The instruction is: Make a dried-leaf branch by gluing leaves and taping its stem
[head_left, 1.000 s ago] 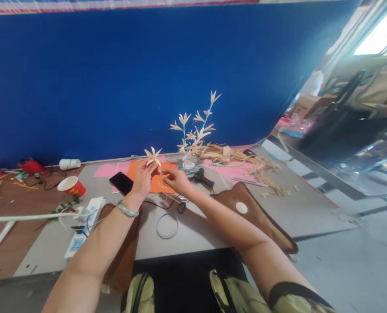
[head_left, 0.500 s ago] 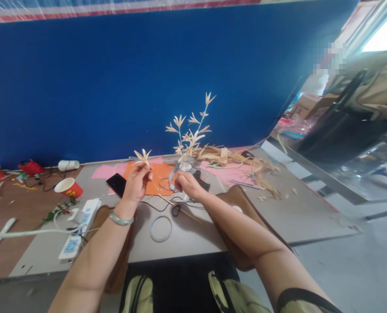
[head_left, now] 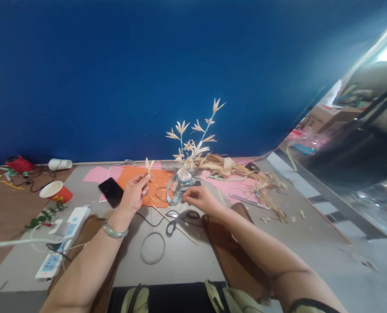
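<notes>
My left hand (head_left: 135, 193) is closed in a pinch on the base of a small pale flower (head_left: 149, 165) that looks made of dried husk. A thin stem seems to hang below its fingers. My right hand (head_left: 202, 200) has its fingertips pressed together on a strip of blue-grey tape (head_left: 169, 191), which loops beside the tape roll (head_left: 184, 176). Behind the hands rises a branched spray of husk flowers (head_left: 195, 150) on blue-wrapped stems. Scissors (head_left: 171, 228) and a thin wooden stick (head_left: 187, 234) lie below, between the forearms.
A coil of wire (head_left: 141, 252) lies near the table's front. Left are a phone (head_left: 111, 192), a paper cup (head_left: 63, 194) and a power strip (head_left: 51, 261). An orange sheet (head_left: 161, 178) lies under the hands. Dried husks (head_left: 218, 164) pile on the right; a blue panel (head_left: 115, 78) stands behind.
My right hand has shifted slightly right and down from the tape roll. The flower in my left hand has turned, its petals now looking narrower. The view has tilted a little.
</notes>
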{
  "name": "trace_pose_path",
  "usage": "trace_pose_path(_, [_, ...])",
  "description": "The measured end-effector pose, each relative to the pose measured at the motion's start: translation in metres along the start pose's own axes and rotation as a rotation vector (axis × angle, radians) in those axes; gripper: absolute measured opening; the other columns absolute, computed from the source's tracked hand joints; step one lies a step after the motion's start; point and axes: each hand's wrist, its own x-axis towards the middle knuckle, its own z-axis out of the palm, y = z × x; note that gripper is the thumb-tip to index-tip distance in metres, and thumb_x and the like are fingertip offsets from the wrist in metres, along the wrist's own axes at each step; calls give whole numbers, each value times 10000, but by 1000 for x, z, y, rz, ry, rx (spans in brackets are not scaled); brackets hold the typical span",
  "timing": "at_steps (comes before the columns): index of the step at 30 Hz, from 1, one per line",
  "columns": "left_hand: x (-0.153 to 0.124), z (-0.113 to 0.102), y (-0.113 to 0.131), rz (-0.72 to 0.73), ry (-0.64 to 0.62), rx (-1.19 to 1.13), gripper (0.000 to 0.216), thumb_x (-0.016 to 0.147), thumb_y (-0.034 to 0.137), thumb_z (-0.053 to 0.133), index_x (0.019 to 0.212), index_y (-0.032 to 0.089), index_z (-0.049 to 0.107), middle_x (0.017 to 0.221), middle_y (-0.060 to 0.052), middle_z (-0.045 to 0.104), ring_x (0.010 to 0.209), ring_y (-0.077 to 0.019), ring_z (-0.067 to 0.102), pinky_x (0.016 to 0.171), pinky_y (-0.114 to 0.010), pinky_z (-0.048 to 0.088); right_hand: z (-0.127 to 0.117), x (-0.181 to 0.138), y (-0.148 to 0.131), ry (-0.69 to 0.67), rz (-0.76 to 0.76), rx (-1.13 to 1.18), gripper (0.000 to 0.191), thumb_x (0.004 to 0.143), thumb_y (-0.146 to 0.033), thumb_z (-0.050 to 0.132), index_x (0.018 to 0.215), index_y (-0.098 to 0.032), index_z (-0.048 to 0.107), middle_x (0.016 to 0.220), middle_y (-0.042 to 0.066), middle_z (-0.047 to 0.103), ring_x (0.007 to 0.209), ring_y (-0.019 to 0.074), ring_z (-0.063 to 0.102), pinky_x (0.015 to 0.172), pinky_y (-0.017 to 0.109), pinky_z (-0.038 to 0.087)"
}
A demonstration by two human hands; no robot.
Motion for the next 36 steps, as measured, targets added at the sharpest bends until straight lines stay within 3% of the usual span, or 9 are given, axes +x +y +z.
trace_pose_path(5, [3,-10,-6,-44,29,20,199,657,274,773,703,123,653,616,19,601,351,20,339,344,-123,206,-9,-2,6,22,18,-26,277,903,-379,492,737,-167,557,675,21,651,594,114,565,609,237,453])
trace_pose_path(10, [11,-20,-11,-57,23,28,197,657,281,759,679,129,635,592,30,578,340,19,317,336,-126,202,-7,-12,-1,83,-3,-224,421,973,-300,318,624,-185,523,593,7,588,591,119,557,659,242,442])
trace_pose_path(16, [14,-29,-13,-55,-2,26,207,642,285,758,661,131,622,585,38,564,344,18,313,329,-128,187,-11,-30,13,213,39,-504,441,922,-383,453,542,-180,550,508,17,584,501,132,531,567,258,394])
trace_pose_path(18, [14,-32,-13,-47,1,15,206,636,287,758,679,130,632,590,42,564,348,18,316,332,-127,188,-17,-35,20,263,68,-583,354,886,-371,514,610,-172,609,563,28,623,532,146,548,566,262,402])
trace_pose_path(20, [14,-36,-11,-41,6,1,208,628,287,759,696,131,640,589,46,562,352,20,316,336,-126,190,-22,-36,25,306,61,-701,148,817,-270,595,835,-157,690,775,68,710,693,184,621,665,283,448])
trace_pose_path(23, [15,-41,-10,-44,7,-17,203,627,285,752,694,133,636,578,47,562,352,16,313,340,-133,196,-22,-31,28,286,16,-917,382,802,-175,584,1180,-158,639,1139,134,685,982,245,624,863,348,435])
trace_pose_path(27, [15,-44,-8,-46,13,-31,185,629,272,738,692,135,630,564,47,563,345,10,316,342,-143,203,-8,-14,23,222,89,-1034,278,896,-169,438,959,-146,708,873,109,730,801,206,634,822,319,411])
trace_pose_path(31, [11,-43,-8,-48,-7,-60,175,634,266,733,690,135,631,566,52,560,343,15,308,345,-142,199,13,3,21,202,104,-1033,231,898,-252,501,884,-172,716,776,70,724,695,167,606,713,269,394])
trace_pose_path(36, [7,-41,-9,-79,-71,-88,168,638,261,732,671,140,621,564,52,562,332,17,295,338,-151,178,47,23,31,105,30,-1083,292,754,-334,715,982,-152,707,937,119,697,864,231,599,813,330,359])
